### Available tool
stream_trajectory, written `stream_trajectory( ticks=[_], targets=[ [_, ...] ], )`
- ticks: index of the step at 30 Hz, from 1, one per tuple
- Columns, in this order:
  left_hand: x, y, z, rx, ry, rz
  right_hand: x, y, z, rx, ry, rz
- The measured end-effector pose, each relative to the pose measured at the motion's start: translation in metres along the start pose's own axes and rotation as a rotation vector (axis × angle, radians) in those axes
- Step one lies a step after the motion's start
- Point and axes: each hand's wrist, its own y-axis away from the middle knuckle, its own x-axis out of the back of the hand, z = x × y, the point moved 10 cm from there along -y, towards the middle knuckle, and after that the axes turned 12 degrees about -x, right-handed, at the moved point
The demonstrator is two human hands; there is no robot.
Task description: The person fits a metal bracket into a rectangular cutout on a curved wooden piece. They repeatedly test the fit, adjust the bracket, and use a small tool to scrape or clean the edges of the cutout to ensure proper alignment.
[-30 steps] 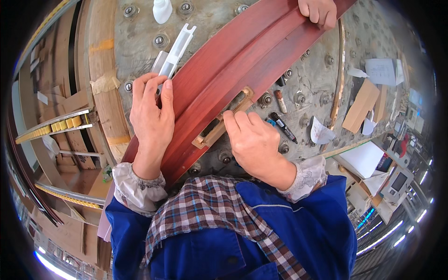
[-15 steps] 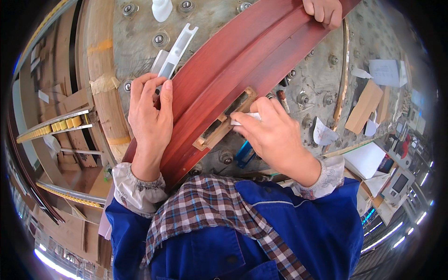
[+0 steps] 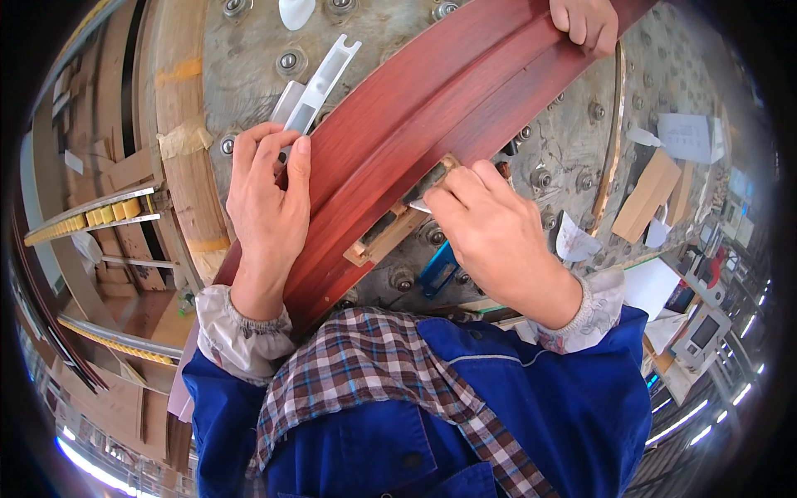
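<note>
A long dark-red moulded wooden board [image 3: 398,124] lies diagonally across the work table. My left hand [image 3: 267,199] grips its left edge, thumb and fingers bent over it. Just beyond those fingertips is a white plastic piece with a notched end [image 3: 325,83]. On the board's right edge is a cut-out with a pale wooden frame [image 3: 390,236] and dark slots. Over the frame's far part, my right hand [image 3: 494,236] is closed in a pinch on a small white wad, cloth or paper; the fingers mostly cover it. Another person's hand [image 3: 585,25] rests on the board's far end.
Metal ball rollers [image 3: 290,61] stud the grey table. A white bottle [image 3: 295,12] stands at the far edge. Beside the board are a blue tool [image 3: 437,270] and a brush, partly hidden. Cardboard [image 3: 643,195] and paper [image 3: 685,137] lie right; a roller rack [image 3: 95,217] is left.
My right hand has moved a little away along the cut-out, carrying the white wad and covering more of the frame. My left hand keeps its place on the board's edge.
</note>
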Motion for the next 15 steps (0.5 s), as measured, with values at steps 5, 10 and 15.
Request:
stream_trajectory(
  ticks=[5, 10, 15],
  targets=[
    [0.000, 0.003, -0.004, 0.014, 0.028, 0.026, -0.008, 0.000, -0.009, 0.057, 0.152, -0.025],
    [-0.002, 0.002, -0.006, 0.078, 0.028, -0.039, -0.017, 0.000, -0.020, 0.190, 0.158, -0.048],
    [-0.001, 0.004, -0.006, 0.072, 0.013, -0.023, -0.028, 0.000, -0.020, 0.263, 0.141, -0.158]
  ],
)
